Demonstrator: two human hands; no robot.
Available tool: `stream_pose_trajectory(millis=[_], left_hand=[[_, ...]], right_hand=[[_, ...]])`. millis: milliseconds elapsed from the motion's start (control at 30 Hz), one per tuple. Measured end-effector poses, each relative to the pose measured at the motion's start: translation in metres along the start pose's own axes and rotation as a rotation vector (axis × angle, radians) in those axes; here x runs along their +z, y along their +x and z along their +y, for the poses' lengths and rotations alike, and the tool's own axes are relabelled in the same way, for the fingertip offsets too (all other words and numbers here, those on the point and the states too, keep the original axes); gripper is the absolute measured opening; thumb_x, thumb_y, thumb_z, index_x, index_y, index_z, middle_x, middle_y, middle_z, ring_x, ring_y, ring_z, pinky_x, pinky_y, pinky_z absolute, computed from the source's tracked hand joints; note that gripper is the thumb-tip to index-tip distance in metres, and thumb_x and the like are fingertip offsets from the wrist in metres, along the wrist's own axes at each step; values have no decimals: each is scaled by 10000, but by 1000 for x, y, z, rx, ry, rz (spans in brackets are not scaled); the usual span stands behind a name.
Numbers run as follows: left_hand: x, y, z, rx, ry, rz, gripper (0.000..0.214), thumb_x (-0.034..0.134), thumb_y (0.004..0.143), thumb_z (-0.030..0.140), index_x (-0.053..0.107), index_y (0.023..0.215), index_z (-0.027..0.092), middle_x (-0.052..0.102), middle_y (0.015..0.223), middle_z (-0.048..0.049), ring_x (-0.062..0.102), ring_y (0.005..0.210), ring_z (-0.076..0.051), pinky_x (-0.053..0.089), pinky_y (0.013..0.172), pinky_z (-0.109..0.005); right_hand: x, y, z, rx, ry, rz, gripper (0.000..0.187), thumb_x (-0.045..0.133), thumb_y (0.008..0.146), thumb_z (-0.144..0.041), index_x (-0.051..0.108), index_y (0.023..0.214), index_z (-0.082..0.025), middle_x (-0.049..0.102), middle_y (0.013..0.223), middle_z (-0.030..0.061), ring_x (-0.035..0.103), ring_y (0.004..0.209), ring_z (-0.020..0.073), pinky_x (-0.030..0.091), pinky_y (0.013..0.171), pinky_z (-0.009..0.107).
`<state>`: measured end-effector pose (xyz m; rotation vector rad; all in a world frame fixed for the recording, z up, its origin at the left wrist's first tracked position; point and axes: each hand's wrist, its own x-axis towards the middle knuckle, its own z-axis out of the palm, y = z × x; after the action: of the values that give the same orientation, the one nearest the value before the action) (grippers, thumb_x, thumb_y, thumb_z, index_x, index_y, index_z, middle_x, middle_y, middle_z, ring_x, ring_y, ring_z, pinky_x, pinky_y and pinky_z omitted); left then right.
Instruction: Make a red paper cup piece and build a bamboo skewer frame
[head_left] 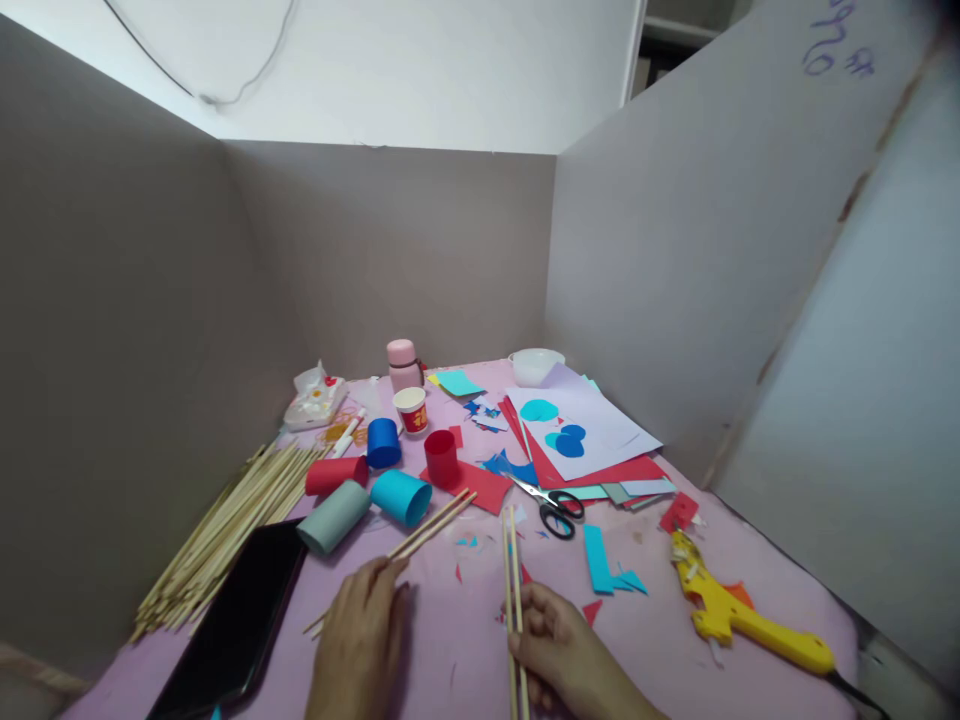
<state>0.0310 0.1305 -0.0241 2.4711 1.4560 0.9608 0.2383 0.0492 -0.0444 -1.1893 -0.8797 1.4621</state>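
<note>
My left hand [356, 625] is bent down over two thin bamboo sticks [442, 518] that slant across the pink tabletop; its fingers curl onto them, their tips partly hidden. Between the thumb and fingers of my right hand [559, 645], two more bamboo sticks [513, 560] stand side by side, pointing away from me. Beyond my hands lie paper tubes: grey [334, 518], light blue [402, 497], red [336, 476] and dark blue [383, 443]. A red tube [441, 460] stands upright on red paper [484, 487]. Scissors [551, 505] with black handles lie past my right hand.
At left are a bamboo stick bundle [232, 535] and a black phone [232, 620]. A yellow glue gun [750, 615] lies right, its cord over the edge. Farther back are a paper cup [412, 411], pink bottle [403, 367], white bowl [535, 366] and paper sheets [600, 430]. Grey panels [397, 250] enclose the table.
</note>
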Motion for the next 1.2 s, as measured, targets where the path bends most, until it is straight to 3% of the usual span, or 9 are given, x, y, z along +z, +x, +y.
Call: stream_pose_trajectory(millis=[67,133,233,333,500,667,900,1200], left_hand=[[8,-10,22,-10,-178,-90,275,420,891,391,582,1034,221,647,1016,-83,611,959,-235,485,850,-356],[18,-20,47,-66,-441,-278,236,446,889,386,559,1027,231,674,919,-42,647,844,-185,500,755,-271],[33,-30,73,-167,-693,-449,235,437,883,357,523,1045,209,659,758,-8,639,691,-165,485,662,-248],[37,-32,78,-248,-804,-506,267,455,852,347,512,1049,175,619,675,3,614,647,-172,465,631,-256],[14,-37,55,-348,-744,-417,365,479,821,355,496,1115,140,549,649,33,567,630,-159,441,623,-247],[-12,-48,41,-349,-466,-329,362,427,839,400,512,1114,179,600,690,18,605,650,-173,466,648,-256],[-6,-51,45,-242,-225,-333,403,358,861,413,547,1118,166,707,908,-92,676,829,-226,506,752,-308],[-3,-57,43,-140,-194,-225,345,408,884,372,599,1096,178,732,931,-81,702,825,-214,543,762,-296]], right_hand=[[1,-1,-4,-6,-4,4,319,673,638,-372,497,833,-192,472,485,-130,366,272,18,270,286,145],[2,-3,-8,-12,-9,7,326,669,635,-387,491,826,-191,473,466,-129,374,279,23,284,297,145],[4,-5,-11,-17,-17,10,320,655,638,-395,476,811,-193,480,462,-122,376,297,24,296,319,146],[3,-6,-10,-24,-44,13,320,640,645,-390,500,839,-178,485,474,-110,385,312,32,308,336,158],[-7,-9,-12,-86,-141,79,420,585,690,-386,525,1027,-143,465,540,-105,407,343,50,310,352,180],[-24,-16,-19,-132,-304,98,460,546,711,-287,531,1136,-112,435,547,-102,432,376,85,304,366,203],[-31,-18,-16,-213,-560,166,432,597,678,-131,606,1110,-104,489,569,-72,474,535,122,318,508,232],[-29,-19,-15,-205,-657,173,364,571,701,-117,629,1060,-121,453,572,-80,460,547,120,317,529,228]])
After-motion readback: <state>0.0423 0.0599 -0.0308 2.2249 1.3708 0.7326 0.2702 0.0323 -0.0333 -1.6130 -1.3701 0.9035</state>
